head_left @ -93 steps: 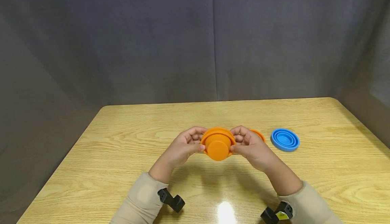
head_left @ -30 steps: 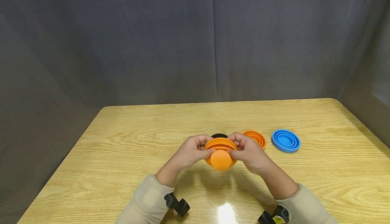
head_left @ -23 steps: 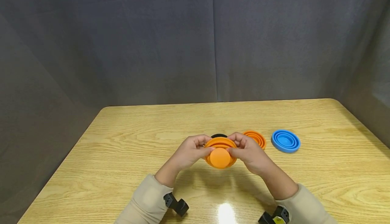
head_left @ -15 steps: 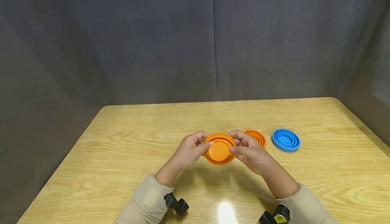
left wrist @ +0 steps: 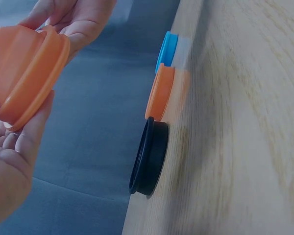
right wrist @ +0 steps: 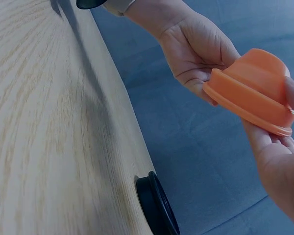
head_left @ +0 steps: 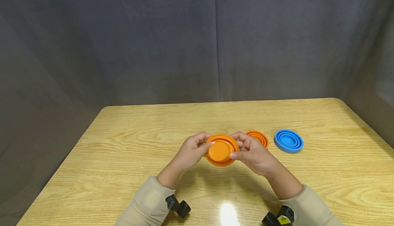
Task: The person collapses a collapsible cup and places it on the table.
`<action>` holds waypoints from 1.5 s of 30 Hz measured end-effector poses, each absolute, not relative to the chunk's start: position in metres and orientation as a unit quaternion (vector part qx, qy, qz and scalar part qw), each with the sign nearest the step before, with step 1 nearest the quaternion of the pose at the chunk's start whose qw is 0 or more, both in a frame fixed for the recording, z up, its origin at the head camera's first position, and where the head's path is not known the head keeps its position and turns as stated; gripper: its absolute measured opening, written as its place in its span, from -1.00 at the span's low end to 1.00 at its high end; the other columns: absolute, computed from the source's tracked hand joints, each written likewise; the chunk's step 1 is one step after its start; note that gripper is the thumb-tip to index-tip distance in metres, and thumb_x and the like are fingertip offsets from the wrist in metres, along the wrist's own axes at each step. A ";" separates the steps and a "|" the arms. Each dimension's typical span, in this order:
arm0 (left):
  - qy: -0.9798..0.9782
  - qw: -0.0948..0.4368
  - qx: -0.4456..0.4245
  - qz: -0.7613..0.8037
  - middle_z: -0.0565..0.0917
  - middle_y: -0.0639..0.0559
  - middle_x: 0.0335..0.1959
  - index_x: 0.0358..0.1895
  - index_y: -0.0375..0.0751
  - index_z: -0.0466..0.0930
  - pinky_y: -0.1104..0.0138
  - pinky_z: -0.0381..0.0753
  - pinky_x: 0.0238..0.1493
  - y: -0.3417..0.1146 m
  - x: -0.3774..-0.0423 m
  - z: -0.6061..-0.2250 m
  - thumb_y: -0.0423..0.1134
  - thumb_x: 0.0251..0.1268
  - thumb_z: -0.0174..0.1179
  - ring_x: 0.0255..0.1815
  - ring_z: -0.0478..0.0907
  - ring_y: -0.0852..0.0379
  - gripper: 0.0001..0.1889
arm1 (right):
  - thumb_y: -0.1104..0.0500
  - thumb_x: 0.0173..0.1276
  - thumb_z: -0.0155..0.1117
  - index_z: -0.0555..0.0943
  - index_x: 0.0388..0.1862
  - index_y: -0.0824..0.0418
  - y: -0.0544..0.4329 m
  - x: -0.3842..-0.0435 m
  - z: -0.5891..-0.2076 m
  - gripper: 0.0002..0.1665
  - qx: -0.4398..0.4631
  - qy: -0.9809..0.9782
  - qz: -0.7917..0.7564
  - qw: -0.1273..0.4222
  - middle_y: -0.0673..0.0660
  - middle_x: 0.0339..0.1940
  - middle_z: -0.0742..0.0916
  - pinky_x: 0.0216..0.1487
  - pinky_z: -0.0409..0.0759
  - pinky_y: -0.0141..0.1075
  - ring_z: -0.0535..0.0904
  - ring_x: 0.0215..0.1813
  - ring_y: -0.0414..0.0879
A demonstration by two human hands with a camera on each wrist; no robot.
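An orange collapsible cup (head_left: 219,151) is held above the table, its round base turned toward the head camera and its wall partly folded. My left hand (head_left: 191,153) grips the left side, thumb on the base's upper left edge and fingers behind the rim. From the right, my right hand (head_left: 254,155) pinches it, thumb at the lower right of the base. Both wrist views show the cup's base still standing out past the rim. The inside of the cup faces away and is hidden.
On the wooden table (head_left: 123,157), a flat orange collapsible cup (head_left: 258,138) lies partly behind my right hand, with a blue one (head_left: 288,141) to its right. A black one (left wrist: 151,159) stands on the table in the left wrist view. Grey cloth (head_left: 160,48) hangs behind.
The cup's base stuck out further 3.1 seconds ago and now sits nearer the rim. The cup has risen and tilted, hiding the black one. My right thumb has shifted lower on the base.
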State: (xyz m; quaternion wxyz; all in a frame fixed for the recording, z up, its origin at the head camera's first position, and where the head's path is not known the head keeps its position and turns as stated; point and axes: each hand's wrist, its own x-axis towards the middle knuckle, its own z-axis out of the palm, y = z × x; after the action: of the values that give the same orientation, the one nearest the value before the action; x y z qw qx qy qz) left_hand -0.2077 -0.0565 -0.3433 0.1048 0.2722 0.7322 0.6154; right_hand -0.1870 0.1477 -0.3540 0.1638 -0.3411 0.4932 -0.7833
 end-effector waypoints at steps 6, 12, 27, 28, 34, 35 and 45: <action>0.734 0.109 0.267 0.615 0.53 -0.10 -0.38 -0.09 -0.47 0.42 0.37 0.53 -0.39 -0.056 -0.208 -0.342 -0.40 0.24 -0.05 -0.46 0.50 0.24 -0.76 | 0.49 0.16 0.04 0.32 -0.06 0.31 0.145 -0.185 -0.354 -0.65 -0.336 0.506 -0.782 0.141 0.12 -0.20 0.59 -0.13 0.48 -0.35 0.53 -0.20 -0.13; 0.735 0.107 0.260 0.618 0.52 -0.08 -0.37 -0.08 -0.41 0.44 0.36 0.53 -0.36 -0.058 -0.213 -0.349 -0.31 0.26 -0.04 -0.43 0.50 0.22 -0.74 | 0.48 0.15 0.07 0.34 -0.06 0.30 0.140 -0.185 -0.354 -0.64 -0.315 0.518 -0.786 0.120 0.10 -0.20 0.58 -0.16 0.50 -0.35 0.52 -0.21 -0.14; 0.565 0.225 0.306 0.733 0.42 -0.12 -0.12 0.08 -0.56 0.17 0.30 0.44 -0.08 -0.068 -0.216 -0.353 -0.38 0.07 0.15 -0.12 0.47 0.10 -0.47 | 0.49 0.14 -0.04 0.33 -0.07 0.32 0.138 -0.183 -0.350 -0.66 -0.207 0.612 -0.760 0.070 0.03 -0.23 0.59 -0.20 0.52 -0.32 0.54 -0.26 -0.15; 0.568 0.224 0.304 0.731 0.43 -0.12 -0.12 0.07 -0.55 0.17 0.30 0.44 -0.08 -0.067 -0.216 -0.353 -0.39 0.06 0.16 -0.12 0.47 0.11 -0.47 | 0.49 0.15 -0.04 0.33 -0.08 0.31 0.138 -0.183 -0.350 -0.67 -0.205 0.613 -0.760 0.070 0.03 -0.23 0.59 -0.21 0.52 -0.32 0.54 -0.26 -0.14; 0.607 0.187 0.285 0.718 0.43 -0.11 -0.17 0.01 -0.54 0.23 0.29 0.49 -0.17 -0.063 -0.214 -0.354 -0.57 0.04 0.05 -0.18 0.50 0.13 -0.59 | 0.50 0.11 -0.02 0.30 -0.08 0.46 0.135 -0.182 -0.350 -0.66 -0.189 0.626 -0.755 0.054 0.04 -0.24 0.60 -0.22 0.53 -0.29 0.55 -0.25 -0.12; 0.615 0.179 0.281 0.715 0.43 -0.11 -0.18 0.00 -0.54 0.24 0.29 0.50 -0.19 -0.062 -0.214 -0.354 -0.59 0.02 0.03 -0.20 0.50 0.13 -0.60 | 0.51 0.10 -0.01 0.28 -0.08 0.50 0.134 -0.182 -0.349 -0.65 -0.185 0.629 -0.753 0.050 0.05 -0.25 0.60 -0.22 0.53 -0.29 0.55 -0.25 -0.12; 0.658 0.141 0.258 0.693 0.51 -0.14 -0.28 -0.05 -0.51 0.32 0.29 0.54 -0.28 -0.058 -0.216 -0.354 -0.61 -0.03 -0.04 -0.32 0.53 0.12 -0.63 | 0.56 0.04 -0.03 0.24 -0.08 0.61 0.130 -0.182 -0.348 -0.60 -0.151 0.657 -0.738 0.024 0.17 -0.29 0.59 -0.27 0.54 -0.33 0.56 -0.32 -0.16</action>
State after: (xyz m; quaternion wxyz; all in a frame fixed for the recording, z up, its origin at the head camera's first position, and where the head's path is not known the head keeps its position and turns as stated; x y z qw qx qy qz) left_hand -0.2159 -0.0585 -0.3535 0.1409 0.2579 0.6585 0.6929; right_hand -0.1816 0.1298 -0.3477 0.0244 -0.1514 0.6573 -0.7379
